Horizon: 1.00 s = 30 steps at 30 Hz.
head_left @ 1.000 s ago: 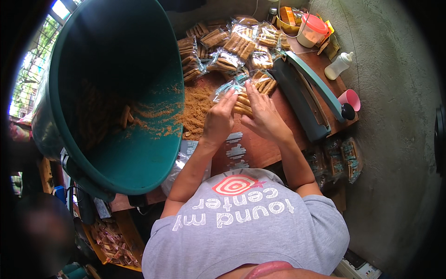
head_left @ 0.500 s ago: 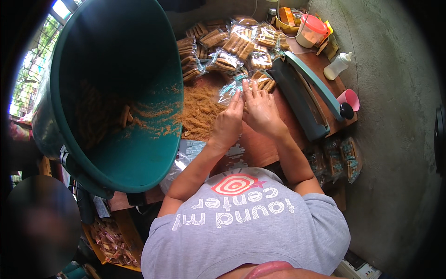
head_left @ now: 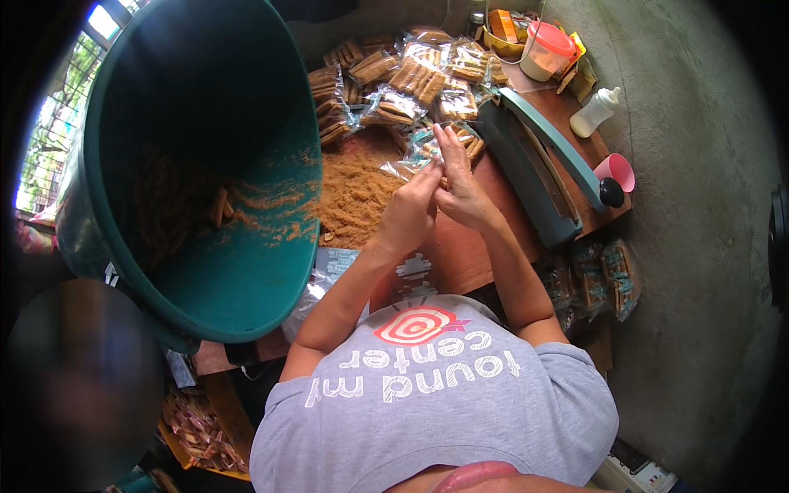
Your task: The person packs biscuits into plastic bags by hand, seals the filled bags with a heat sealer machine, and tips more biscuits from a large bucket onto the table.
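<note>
My hands meet over the table, beyond the grey shirt. My left hand (head_left: 408, 209) is closed, its fingertips pinching a clear plastic bag (head_left: 397, 169); its contents are mostly hidden. My right hand (head_left: 467, 187) lies against the left fingertips, its fingers stretched out straight and side by side. Just past the fingertips lies a packet of brown sticks (head_left: 474, 148). More clear packets of toasted-looking brown sticks (head_left: 421, 74) form a heap at the far side. Left of my hands spreads a pile of brown crumbs (head_left: 353, 197).
A big green tub (head_left: 238, 300) lies tipped at the left, with loose sticks (head_left: 220, 205) and crumbs inside. A long-armed bag sealer (head_left: 526, 177) stands on the right, near a pink cup (head_left: 615, 172), a white bottle (head_left: 593, 112) and a red-lidded tub (head_left: 549, 51). Packets (head_left: 604, 279) hang below the table edge.
My left hand has turned inward, its fingertips now pressed against my right hand. My right fingers have shifted slightly up and right. More of the sticks packet beside them is covered.
</note>
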### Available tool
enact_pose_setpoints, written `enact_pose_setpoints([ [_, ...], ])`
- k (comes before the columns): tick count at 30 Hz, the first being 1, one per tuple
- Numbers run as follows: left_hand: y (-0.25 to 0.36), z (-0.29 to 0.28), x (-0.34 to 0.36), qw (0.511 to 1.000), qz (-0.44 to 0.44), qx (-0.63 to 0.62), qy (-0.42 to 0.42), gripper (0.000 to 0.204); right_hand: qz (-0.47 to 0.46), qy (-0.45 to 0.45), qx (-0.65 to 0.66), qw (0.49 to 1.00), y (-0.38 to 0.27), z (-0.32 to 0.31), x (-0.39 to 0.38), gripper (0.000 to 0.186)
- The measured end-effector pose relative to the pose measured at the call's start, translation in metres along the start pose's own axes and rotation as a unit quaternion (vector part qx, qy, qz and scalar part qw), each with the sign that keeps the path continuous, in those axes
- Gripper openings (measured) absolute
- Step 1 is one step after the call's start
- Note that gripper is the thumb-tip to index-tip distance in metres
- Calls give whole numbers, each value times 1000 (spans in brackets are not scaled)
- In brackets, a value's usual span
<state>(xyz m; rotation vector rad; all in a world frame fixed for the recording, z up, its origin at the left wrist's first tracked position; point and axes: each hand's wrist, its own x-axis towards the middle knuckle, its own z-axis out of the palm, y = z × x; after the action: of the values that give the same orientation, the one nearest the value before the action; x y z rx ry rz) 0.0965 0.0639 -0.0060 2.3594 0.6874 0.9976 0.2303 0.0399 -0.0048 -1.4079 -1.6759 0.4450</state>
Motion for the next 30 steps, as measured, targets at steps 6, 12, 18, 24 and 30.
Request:
enact_pose_setpoints([
  [6, -12, -23, 7, 914, -217, -335, -65, 54, -24, -13, -5, 1000, -31, -47, 0, 41],
  [12, -8, -47, 20, 785, -268, -541, -138, 53, -57, -96, -67, 992, -27, -52, -8, 22],
  [18, -8, -15, 15, 847, -220, -482, -42, 48, 143, -101, 151, 973, -22, -56, -5, 9],
  [24, -24, 6, 5, 765, -265, -540, -230, 36, 4, 3, -24, 1000, -19, -76, -5, 17],
  [30, -1, 14, 13, 527, -236, -785, -223, 53, 48, 66, 153, 985, -19, -90, -26, 26],
])
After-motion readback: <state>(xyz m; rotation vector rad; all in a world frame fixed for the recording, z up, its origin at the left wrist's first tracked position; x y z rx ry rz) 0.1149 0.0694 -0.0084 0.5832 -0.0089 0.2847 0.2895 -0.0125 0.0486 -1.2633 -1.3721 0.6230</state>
